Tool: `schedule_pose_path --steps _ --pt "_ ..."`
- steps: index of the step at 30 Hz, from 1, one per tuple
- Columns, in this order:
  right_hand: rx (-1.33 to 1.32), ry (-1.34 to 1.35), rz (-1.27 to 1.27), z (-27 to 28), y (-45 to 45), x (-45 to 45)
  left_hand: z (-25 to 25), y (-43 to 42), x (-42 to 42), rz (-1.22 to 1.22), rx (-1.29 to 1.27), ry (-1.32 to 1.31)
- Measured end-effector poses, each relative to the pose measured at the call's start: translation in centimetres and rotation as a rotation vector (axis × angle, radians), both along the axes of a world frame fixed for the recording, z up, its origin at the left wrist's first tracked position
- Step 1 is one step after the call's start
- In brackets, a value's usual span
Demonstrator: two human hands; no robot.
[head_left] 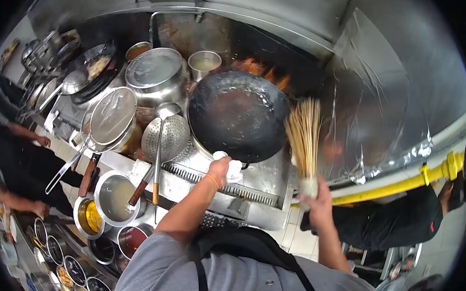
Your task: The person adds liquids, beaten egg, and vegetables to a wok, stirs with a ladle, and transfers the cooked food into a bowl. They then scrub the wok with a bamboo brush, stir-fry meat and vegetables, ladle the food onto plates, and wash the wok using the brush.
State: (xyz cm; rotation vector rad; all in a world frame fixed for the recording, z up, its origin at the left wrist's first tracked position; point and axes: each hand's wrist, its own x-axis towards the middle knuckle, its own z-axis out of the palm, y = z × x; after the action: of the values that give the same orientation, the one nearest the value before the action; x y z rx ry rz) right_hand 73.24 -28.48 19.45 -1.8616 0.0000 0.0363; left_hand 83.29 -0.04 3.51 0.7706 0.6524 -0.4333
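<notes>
A large black wok (237,116) sits tilted over the burner, wet and glistening inside, with orange flames (261,72) rising behind its far rim. My left hand (219,170) is closed round a white cloth (234,171) at the wok's near edge. To the right of the wok, my right hand (320,204) grips the bound base of a bamboo brush (304,136), whose bristles point up and away from me. The brush is beside the wok, not inside it.
Left of the wok lie a perforated skimmer (165,138), a ladle (168,110), a mesh strainer (113,116) and a lidded pot (154,68). Several sauce containers stand lower left. A yellow pipe (396,182) runs at right. Other people stand on both sides.
</notes>
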Motion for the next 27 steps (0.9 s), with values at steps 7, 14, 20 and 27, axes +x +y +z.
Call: schedule_pose_path --steps 7,14,20,27 --pt "-1.078 0.094 0.852 -3.7 8.3 22.9 -3.7 -0.1 0.9 0.040 0.229 0.033" --pt "-0.406 0.289 0.243 -9.7 22.4 26.2 -5.9 -1.2 1.3 0.066 0.357 -0.029" --pt "-1.413 0.186 0.239 -5.8 11.4 25.4 -0.3 0.6 0.6 0.019 0.080 0.044" --pt "-0.368 0.337 0.444 -10.0 20.4 27.0 -1.1 0.8 0.5 -0.088 0.036 0.045"
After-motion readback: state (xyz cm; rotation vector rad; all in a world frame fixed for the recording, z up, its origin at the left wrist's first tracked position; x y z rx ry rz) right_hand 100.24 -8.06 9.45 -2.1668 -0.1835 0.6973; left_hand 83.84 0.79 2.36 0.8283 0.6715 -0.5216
